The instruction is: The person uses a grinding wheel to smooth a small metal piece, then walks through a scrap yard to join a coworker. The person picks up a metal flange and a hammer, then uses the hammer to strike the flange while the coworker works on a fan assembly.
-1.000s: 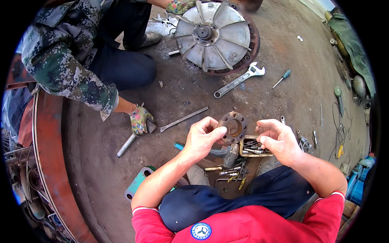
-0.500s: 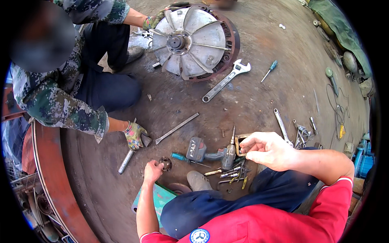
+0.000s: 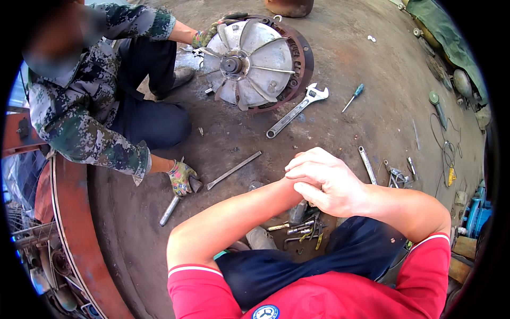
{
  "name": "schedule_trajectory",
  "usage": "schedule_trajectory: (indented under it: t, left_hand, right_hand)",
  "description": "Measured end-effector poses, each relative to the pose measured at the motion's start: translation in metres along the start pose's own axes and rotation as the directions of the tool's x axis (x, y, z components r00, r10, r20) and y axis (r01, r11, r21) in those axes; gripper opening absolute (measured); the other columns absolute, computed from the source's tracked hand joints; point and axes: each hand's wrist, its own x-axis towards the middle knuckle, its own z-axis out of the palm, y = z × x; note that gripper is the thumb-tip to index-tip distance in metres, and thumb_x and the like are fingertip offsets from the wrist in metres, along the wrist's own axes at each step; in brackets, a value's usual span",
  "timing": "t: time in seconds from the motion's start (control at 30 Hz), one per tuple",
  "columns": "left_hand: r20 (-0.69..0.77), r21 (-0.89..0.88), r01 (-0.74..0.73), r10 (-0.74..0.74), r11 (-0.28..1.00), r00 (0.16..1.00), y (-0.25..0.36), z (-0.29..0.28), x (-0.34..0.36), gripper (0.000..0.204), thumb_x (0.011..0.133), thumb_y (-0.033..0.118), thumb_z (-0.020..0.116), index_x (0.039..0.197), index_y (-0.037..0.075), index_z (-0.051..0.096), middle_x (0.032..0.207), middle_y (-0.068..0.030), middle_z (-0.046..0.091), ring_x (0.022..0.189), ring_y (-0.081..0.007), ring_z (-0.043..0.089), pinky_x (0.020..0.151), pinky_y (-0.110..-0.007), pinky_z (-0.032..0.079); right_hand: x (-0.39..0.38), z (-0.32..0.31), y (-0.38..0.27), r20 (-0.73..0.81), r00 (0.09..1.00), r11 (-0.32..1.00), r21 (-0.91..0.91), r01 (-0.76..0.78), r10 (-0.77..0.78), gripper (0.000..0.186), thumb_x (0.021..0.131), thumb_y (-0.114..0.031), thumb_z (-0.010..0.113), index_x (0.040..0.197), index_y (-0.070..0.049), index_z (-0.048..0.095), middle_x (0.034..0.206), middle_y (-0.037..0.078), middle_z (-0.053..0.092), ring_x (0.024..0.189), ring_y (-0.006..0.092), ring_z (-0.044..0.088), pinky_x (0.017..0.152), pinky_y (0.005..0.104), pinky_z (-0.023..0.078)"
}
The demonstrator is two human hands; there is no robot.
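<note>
My left forearm (image 3: 239, 213) reaches up and to the right, and its wrist passes under my right hand (image 3: 333, 183). The left hand itself is hidden there, so what it holds does not show. My right hand lies across it with fingers stretched and the thumb apart; nothing is visible in it. Below the hands, a cordless drill (image 3: 298, 213) is mostly covered by my left arm. Several sockets (image 3: 304, 227) and pliers with yellow handles (image 3: 320, 238) lie on the ground by my shoe (image 3: 260, 238).
A crouching co-worker's gloved hand (image 3: 204, 38) rests at a finned motor end cover (image 3: 254, 77); the other glove (image 3: 183, 178) is on a metal bar (image 3: 169, 210). Around lie a flat chisel (image 3: 234, 170), an adjustable wrench (image 3: 297, 110), a screwdriver (image 3: 353, 98) and a spanner (image 3: 366, 165).
My left hand, earlier low with a dark round toothed part, has swung up and right beneath my right hand. My right hand has shifted left and up. The round part no longer shows.
</note>
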Motion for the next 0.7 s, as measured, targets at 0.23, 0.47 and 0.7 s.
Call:
schedule_trajectory:
  t: [0.23,0.47,0.7]
  left_hand:
    - [0.007,-0.062,-0.104,0.104,0.993,0.995,0.058,0.037,0.088,0.013,0.086,0.024,0.065,0.087,0.012,0.066,0.088,-0.0093,0.065,0.090,-0.0241,0.067,0.073,-0.034,0.053]
    - [-0.162,-0.170,-0.187,0.159,0.968,0.974,0.103,0.055,0.132,0.012,0.086,0.024,0.064,0.089,0.012,0.068,0.091,-0.0088,0.066,0.091,-0.0232,0.068,0.073,-0.034,0.053]
    - [-0.202,-0.207,-0.185,0.143,0.961,0.969,0.105,0.062,0.133,0.013,0.086,0.023,0.064,0.092,0.013,0.070,0.093,-0.0083,0.068,0.093,-0.0223,0.068,0.074,-0.034,0.053]
  right_hand:
    - [0.002,0.012,0.000,0.220,0.975,0.992,0.122,-0.007,-0.021,0.024,0.087,-0.002,0.059,0.111,-0.002,0.064,0.098,0.008,0.068,0.091,0.0268,0.063,0.079,0.0376,0.049]
    - [-0.010,0.016,0.007,0.409,0.907,0.971,0.162,-0.174,0.094,0.026,0.087,0.002,0.057,0.113,0.001,0.061,0.089,0.014,0.065,0.082,0.0312,0.063,0.072,0.0402,0.050]
    - [-0.002,0.043,0.009,0.528,0.841,0.961,0.155,-0.230,0.116,0.027,0.087,0.003,0.056,0.114,0.001,0.060,0.087,0.013,0.061,0.078,0.0307,0.060,0.070,0.0395,0.050]
